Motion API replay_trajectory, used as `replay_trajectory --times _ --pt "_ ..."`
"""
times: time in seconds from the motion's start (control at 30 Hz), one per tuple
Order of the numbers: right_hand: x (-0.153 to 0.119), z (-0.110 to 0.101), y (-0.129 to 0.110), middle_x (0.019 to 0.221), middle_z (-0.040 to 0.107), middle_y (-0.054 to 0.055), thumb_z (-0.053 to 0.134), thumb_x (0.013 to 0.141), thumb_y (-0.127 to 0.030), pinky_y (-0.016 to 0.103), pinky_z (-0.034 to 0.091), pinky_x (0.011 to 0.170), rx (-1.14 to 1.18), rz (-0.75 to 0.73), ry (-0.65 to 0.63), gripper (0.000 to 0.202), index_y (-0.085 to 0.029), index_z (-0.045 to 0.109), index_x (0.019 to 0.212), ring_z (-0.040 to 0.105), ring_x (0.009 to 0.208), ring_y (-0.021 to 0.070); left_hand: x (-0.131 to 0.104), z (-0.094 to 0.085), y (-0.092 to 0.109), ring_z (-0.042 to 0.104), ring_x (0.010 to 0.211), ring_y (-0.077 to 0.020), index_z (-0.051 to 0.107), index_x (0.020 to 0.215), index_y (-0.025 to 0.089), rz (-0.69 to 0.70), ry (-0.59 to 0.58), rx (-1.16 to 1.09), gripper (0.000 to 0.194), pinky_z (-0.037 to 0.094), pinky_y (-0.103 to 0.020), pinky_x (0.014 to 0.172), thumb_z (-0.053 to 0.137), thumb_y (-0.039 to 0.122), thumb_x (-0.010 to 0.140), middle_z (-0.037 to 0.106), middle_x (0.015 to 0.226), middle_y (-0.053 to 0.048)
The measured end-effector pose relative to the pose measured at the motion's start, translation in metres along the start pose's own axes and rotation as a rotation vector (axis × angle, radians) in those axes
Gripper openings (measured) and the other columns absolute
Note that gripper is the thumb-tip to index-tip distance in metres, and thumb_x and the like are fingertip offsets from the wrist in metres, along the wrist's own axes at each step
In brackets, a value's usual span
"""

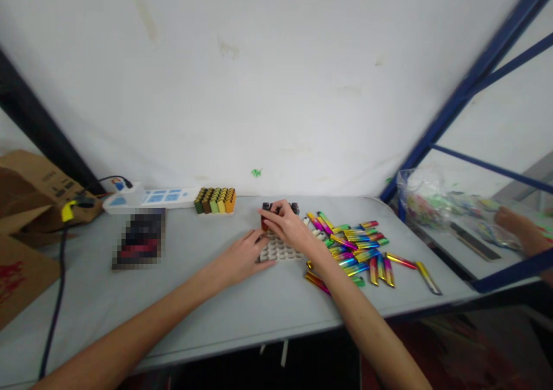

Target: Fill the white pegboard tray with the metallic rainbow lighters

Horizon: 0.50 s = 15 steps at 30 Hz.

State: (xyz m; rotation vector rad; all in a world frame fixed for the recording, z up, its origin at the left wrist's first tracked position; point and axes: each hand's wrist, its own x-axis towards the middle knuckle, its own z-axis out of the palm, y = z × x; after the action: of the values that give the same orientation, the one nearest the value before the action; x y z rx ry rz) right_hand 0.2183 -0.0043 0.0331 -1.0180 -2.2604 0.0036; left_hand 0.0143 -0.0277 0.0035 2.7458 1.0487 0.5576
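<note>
A white tray point(283, 252) with rows of holes lies on the grey table in front of me. Dark-topped pieces point(295, 208) stand along its far side, partly hidden by my right hand point(285, 224). The fingers of that hand are pinched round a small brown piece point(264, 223) at the tray's far left corner. My left hand point(249, 255) rests at the tray's left edge, thumb and fingers apart, with nothing visible in it. Right of the tray lies a loose pile of shiny multicoloured lighter-like cases point(354, 246).
Upright green, yellow and orange pieces point(215, 201) fill another tray at the back, beside a white power strip point(159, 197). Cardboard boxes point(30, 263) and a black cable point(61, 275) stand left. Past the blue frame point(458, 105) is another person's hand point(514, 223).
</note>
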Motion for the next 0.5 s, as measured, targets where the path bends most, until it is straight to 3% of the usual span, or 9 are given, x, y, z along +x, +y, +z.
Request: replay_trajectory --times 0.07,0.17,0.27,0.4,0.5 --pt "-0.002 -0.011 0.007 0.120 0.053 0.009 0.043 0.106 -0.035 0.032 0.056 0.089 0.022 0.046 0.064 0.042 -0.030 0.051 0.147 0.063 0.090 0.0165 0.000 -0.001 -0.001 0.059 0.120 -0.0315 0.063 0.124 0.018 0.012 0.004 0.014 0.044 0.048 -0.045 0.107 0.064 0.051 0.094 0.062 0.128 -0.014" --pt "-0.012 -0.031 0.035 0.110 0.061 0.009 0.043 0.106 -0.032 0.031 0.053 0.091 -0.013 0.172 0.177 0.035 -0.023 0.061 0.134 0.064 0.092 0.0187 0.000 -0.001 -0.001 0.058 0.123 -0.0317 0.062 0.125 0.017 0.014 0.002 0.034 0.044 0.049 -0.046 0.108 0.067 0.048 0.094 0.061 0.130 -0.015" --pt "-0.031 -0.048 0.074 0.102 0.067 0.011 0.049 0.101 -0.026 0.033 0.052 0.091 -0.146 0.415 0.187 0.029 -0.016 0.068 0.121 0.065 0.088 0.0201 0.000 -0.001 -0.001 0.058 0.124 -0.0316 0.062 0.125 0.016 0.003 -0.013 0.043 0.045 0.049 -0.046 0.109 0.070 0.045 0.092 0.059 0.133 -0.015" --pt "-0.058 -0.055 0.112 0.113 0.070 0.016 0.061 0.094 -0.027 0.034 0.047 0.099 -0.345 0.733 0.024 0.031 -0.011 0.069 0.119 0.065 0.107 0.0253 0.000 -0.003 0.001 0.059 0.122 -0.0295 0.060 0.126 0.017 0.001 -0.008 0.020 0.045 0.050 -0.044 0.108 0.070 0.045 0.092 0.060 0.131 -0.014" --pt "-0.067 -0.051 0.120 0.111 0.074 0.017 0.065 0.092 -0.027 0.032 0.048 0.095 -0.346 0.845 -0.126 0.039 -0.009 0.067 0.126 0.068 0.105 0.0262 -0.001 -0.003 0.000 0.058 0.122 -0.0293 0.060 0.127 0.018 0.014 0.003 0.001 0.045 0.050 -0.045 0.108 0.069 0.047 0.093 0.061 0.129 -0.013"
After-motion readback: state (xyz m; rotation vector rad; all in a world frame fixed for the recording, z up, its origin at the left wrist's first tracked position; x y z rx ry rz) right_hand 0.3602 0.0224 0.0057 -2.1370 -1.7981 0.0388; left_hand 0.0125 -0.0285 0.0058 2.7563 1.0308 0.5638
